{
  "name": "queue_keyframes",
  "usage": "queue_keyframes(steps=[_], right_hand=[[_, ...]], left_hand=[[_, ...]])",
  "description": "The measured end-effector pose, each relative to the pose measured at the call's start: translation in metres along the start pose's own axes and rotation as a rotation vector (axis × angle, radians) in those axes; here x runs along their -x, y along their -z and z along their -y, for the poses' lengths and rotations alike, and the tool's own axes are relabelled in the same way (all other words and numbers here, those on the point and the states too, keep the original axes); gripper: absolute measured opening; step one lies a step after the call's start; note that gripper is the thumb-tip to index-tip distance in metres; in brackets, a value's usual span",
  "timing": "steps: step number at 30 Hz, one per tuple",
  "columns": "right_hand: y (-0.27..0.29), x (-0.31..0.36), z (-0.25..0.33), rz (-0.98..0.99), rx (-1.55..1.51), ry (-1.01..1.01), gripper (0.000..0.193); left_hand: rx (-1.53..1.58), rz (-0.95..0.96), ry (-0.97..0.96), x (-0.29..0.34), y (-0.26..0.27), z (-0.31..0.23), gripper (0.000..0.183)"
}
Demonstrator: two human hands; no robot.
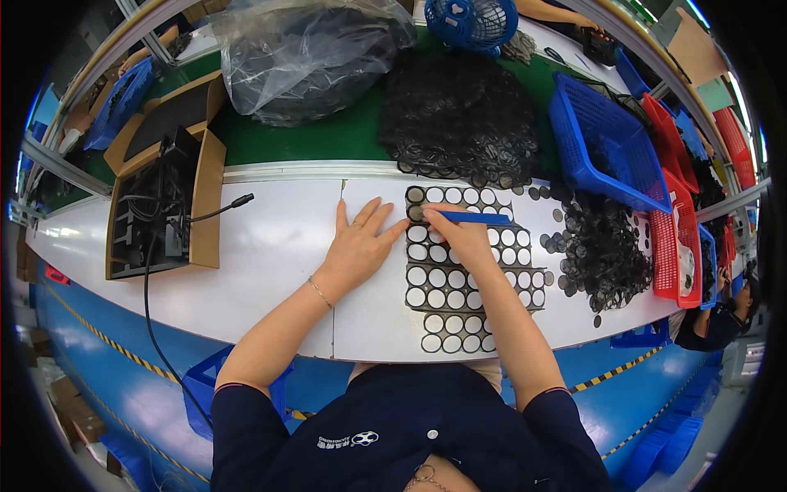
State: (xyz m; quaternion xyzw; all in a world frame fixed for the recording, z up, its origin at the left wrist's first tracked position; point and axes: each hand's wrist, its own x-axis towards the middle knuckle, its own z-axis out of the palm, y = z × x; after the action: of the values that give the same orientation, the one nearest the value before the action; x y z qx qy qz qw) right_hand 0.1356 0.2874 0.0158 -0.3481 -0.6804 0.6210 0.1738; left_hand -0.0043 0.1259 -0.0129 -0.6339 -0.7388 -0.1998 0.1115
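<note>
On the white table, my left hand [363, 243] rests with its fingers spread, the fingertips beside the left edge of a dark sheet with rows of round white openings [430, 275]. My right hand [463, 238] is closed around a slim blue tool [488, 218], whose flat end sticks out to the right; its exact kind is unclear. The right fingertips are at the sheet's upper left, by two openings that look dark [416, 203] instead of white. Several such sheets lie in rows toward me. The right forearm hides part of them.
Loose black discs [607, 250] are heaped on the right, by blue [607, 148] and red [676, 246] baskets. Behind the sheets lies a dark pile [459, 115], with a clear plastic bag [311, 66] and a blue fan [471, 23]. A cardboard box with cables [209, 197] stands left.
</note>
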Motion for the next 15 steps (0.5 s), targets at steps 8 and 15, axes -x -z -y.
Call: queue_keyframes(steps=[8,15], right_hand=[[-0.0074,-0.0112,-0.0043,0.074,0.09,0.043,0.025],[-0.0096,-0.0131,-0.0054,0.074,0.121,0.069,0.023]], left_hand=[[-0.008,-0.012,0.002,0.0004,-0.0009,-0.0002,0.04],[-0.004,-0.014,0.001,0.0005,-0.0006,0.001,0.038]])
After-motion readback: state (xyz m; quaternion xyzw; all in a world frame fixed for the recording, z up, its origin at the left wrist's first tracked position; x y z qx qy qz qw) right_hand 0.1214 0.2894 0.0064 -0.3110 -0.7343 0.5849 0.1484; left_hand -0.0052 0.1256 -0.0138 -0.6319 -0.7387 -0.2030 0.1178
